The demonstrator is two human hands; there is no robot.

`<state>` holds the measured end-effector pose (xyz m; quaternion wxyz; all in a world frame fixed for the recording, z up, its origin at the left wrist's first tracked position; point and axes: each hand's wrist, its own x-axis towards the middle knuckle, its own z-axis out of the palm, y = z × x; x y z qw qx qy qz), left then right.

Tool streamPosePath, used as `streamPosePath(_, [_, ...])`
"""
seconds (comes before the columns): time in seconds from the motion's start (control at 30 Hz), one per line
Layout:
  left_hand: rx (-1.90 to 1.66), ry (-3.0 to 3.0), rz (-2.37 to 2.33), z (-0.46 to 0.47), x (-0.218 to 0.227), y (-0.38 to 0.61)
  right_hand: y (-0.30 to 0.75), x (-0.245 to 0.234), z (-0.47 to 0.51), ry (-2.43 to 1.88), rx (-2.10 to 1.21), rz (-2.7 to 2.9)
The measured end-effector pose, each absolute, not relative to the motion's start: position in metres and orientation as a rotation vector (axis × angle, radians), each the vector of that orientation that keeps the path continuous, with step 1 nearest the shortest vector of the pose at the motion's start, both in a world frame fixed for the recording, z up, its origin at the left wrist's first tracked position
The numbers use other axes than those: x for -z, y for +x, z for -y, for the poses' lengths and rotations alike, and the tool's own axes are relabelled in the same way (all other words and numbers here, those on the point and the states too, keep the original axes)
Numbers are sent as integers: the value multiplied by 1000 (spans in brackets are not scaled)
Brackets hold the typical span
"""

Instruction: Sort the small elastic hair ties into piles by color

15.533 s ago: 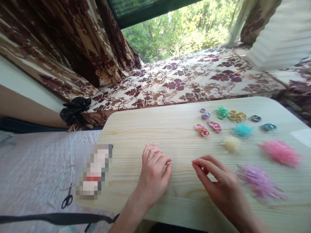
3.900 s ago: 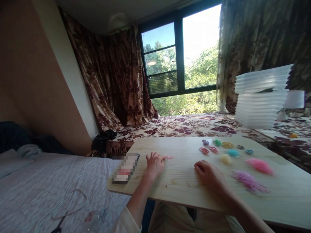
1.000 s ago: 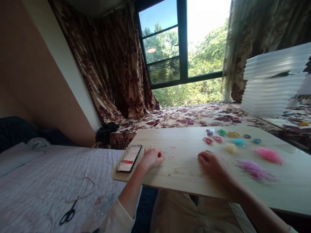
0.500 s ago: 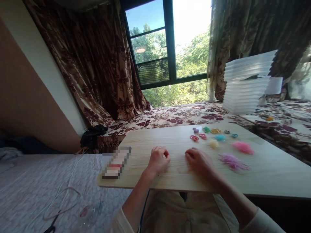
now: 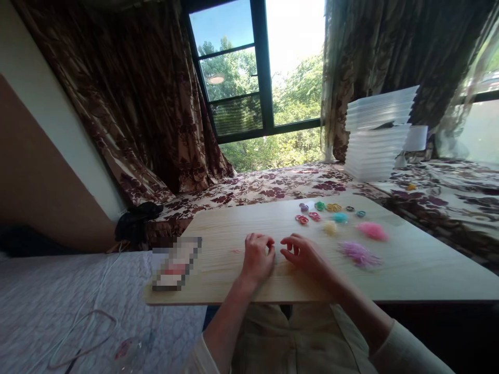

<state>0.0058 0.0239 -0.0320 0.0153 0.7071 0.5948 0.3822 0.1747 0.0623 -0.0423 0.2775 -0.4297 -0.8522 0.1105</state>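
Observation:
My left hand (image 5: pixel 258 258) rests over the middle of the wooden table board (image 5: pixel 222 223), fingers curled in toward the thumb. What it pinches, if anything, is too small to make out. Just right of it, my right hand (image 5: pixel 306 253) has its thumb and forefinger apart, with nothing visible between them. A narrow gap separates the two hands. Left of my left hand lies a small pink piece (image 5: pixel 236 251). Beyond my right hand are a purple pile of thin bands (image 5: pixel 358 253), a pink pile (image 5: pixel 373 231) and a pale yellow pile (image 5: pixel 329 227).
Small groups of coloured rings, among them red ones (image 5: pixel 301 219) and yellow ones (image 5: pixel 334 207), lie at the board's far side near a turquoise pile (image 5: pixel 340 217). A blurred-out flat object (image 5: pixel 177 264) lies at left. Stacked translucent trays (image 5: pixel 374 140) stand behind.
My right hand has moved left toward my left hand, and its thumb and forefinger have parted. The small pink piece now shows beside my left hand. The view has turned slightly right.

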Motion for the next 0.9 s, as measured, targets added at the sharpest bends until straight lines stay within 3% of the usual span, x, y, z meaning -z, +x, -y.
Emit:
streamPosePath(0.57, [-1204, 2270, -1892, -14, 24, -2, 180, 29, -55, -1155, -248, 2202])
streamPosePath(0.9, [-1335, 2073, -2215, -2, 42, -60, 287, -15, -84, -1706, -71, 1988])
